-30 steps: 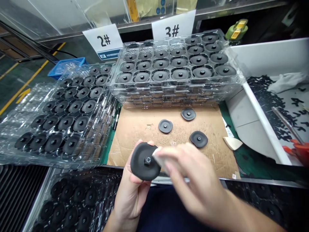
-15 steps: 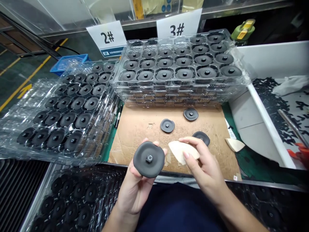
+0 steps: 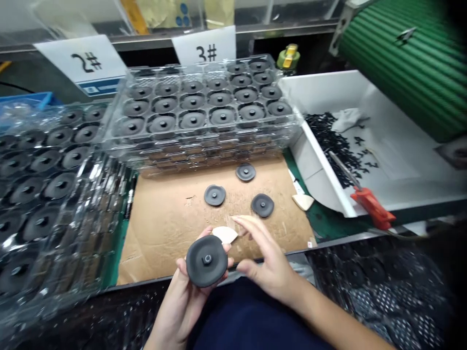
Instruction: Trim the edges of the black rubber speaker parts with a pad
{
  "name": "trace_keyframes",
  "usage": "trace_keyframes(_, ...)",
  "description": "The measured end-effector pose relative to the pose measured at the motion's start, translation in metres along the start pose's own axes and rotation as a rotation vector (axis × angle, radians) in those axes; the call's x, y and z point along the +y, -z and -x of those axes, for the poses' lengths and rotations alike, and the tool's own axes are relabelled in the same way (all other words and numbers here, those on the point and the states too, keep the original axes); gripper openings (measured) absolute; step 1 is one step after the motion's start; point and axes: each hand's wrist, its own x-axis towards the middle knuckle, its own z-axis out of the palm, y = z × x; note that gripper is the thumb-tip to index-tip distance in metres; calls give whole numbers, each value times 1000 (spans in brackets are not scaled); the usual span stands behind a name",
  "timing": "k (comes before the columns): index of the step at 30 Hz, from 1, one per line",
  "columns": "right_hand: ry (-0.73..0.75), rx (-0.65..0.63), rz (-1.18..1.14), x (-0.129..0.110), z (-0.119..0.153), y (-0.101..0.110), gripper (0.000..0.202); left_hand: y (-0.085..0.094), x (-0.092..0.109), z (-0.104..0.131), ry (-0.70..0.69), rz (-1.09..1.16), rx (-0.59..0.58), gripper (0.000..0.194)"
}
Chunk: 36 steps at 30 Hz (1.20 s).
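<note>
My left hand (image 3: 184,304) grips a round black rubber-looking disc (image 3: 200,274) by its edge, tilted so its small hexagonal centre stud faces me. Just behind that disc shows a cream wedge-shaped pad (image 3: 225,234); whether it rests on the cardboard or against my left fingers I cannot tell. To the right, my right hand (image 3: 272,267) is open, thumb and fingers apart, its fingertips near the pad. Beyond my hands, three similar discs lie on the cardboard sheet (image 3: 160,233): a left one (image 3: 215,195), a far one (image 3: 245,172) and a right one (image 3: 262,205).
Stacked clear trays (image 3: 204,146) filled with black discs stand at the back, with more trays (image 3: 73,194) at left. At right, a white bin (image 3: 321,170) holds small black pieces. A red-handled tool (image 3: 374,206) lies over its front edge. Another cream wedge (image 3: 303,201) lies beside it.
My right hand has let go of the cream pad and its fingers have opened. The pad now shows behind the disc in my left hand. The view has swung right.
</note>
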Motion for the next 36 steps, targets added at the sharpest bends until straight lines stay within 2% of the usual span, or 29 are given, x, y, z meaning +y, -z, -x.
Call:
trace_keyframes(2, 66, -72, 19, -8, 4, 7, 76, 0, -5, -5, 94, -5, 6, 47)
trace_keyframes(5, 102, -101, 35, -7, 6, 10, 70, -5, -10, -11, 221, -12, 9, 34)
trace_keyframes(9, 93, -124, 98, -3, 10, 15, 70, -16, -16, -15, 312, -25, -5, 37)
trace_keyframes(12, 74, -116, 133, -1, 24, 29, 68, -23, -26, -18, 332, -67, -43, 49)
trace_keyframes(14, 33, -10, 212, 9, 39, 43, 65, -27, -35, -22, 313, -102, -111, 55)
trace_keyframes(16, -80, 213, 361, 29, 58, 61, 59, -30, -42, -26, 309, -141, -152, 55)
trace_keyframes(19, -302, 627, 558, 75, 84, 88, 55, -34, -47, -33, 361, -211, -119, 45)
trace_keyframes(22, -419, 859, 655, 119, 96, 108, 63, -38, -50, -38, 395, -243, -91, 37)
trace_keyframes(25, -469, 945, 695, 146, 93, 116, 69, -42, -52, -40, 395, -247, -88, 33)
trace_keyframes(28, -484, 1000, 720, 160, 86, 119, 63, -45, -55, -40, 406, -253, -84, 31)
trace_keyframes(32, -457, 966, 748, 173, 81, 128, 45, -44, -59, -42, 415, -252, -83, 30)
trace_keyframes(36, -422, 950, 778, 182, 80, 134, 39, -41, -63, -46, 408, -223, -104, 32)
